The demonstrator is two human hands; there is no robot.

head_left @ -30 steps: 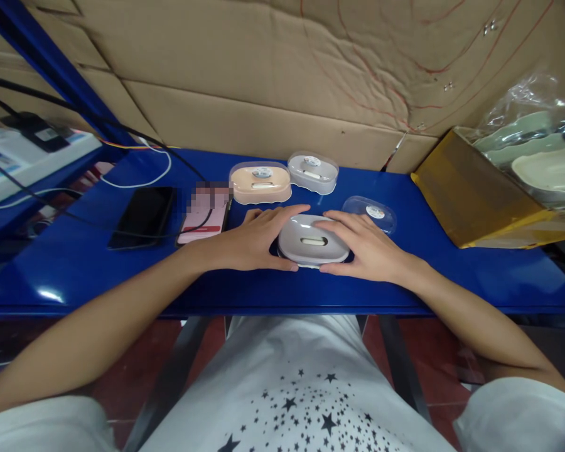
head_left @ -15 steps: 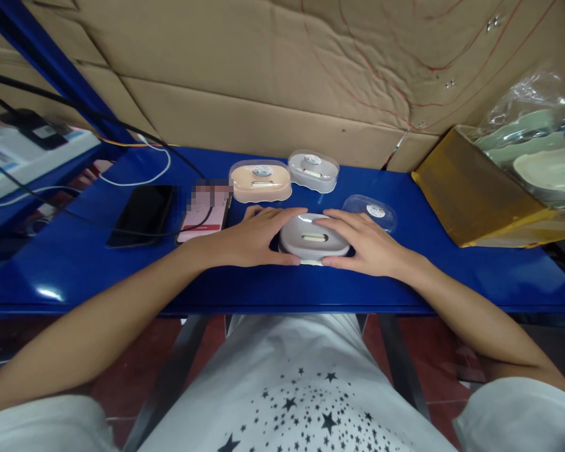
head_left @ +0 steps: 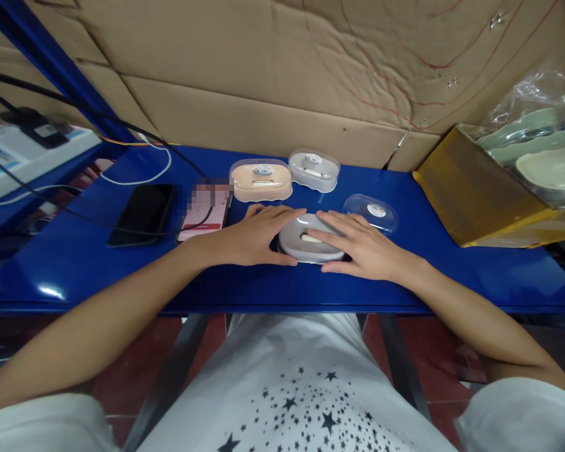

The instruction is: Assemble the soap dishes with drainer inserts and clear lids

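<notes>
I have the left hand (head_left: 263, 235) curled round the left end of a pale grey oval plastic dish (head_left: 294, 237), thumb at the near rim and index fingertip at the far rim, gripping it lightly between them. The right hand (head_left: 365, 248) is spread open over the dish's right half, one finger reaching across to the short off-white bar (head_left: 311, 238) in its middle and the thumb by the near edge; I can't tell how hard it presses. The dish sits on the glossy blue table (head_left: 263, 290), near its front edge. Taking the dish as the clock's centre and twelve as straight ahead of the wearer, I see a peach oval container under a clear cover (head_left: 261, 191) at eleven and a light grey oval container under a clear cover (head_left: 322, 183) at twelve, just beside each other. At two, just past the right hand, lies a clear oval plastic lid with a round white label (head_left: 358, 213). Towards nine I find a phone with a pink screen (head_left: 200, 223), then a dark-screened black phone (head_left: 139, 216). Well apart, between two and three, a brown-taped cardboard box (head_left: 471, 194) holds pale green and cream dishes (head_left: 550, 166).
</notes>
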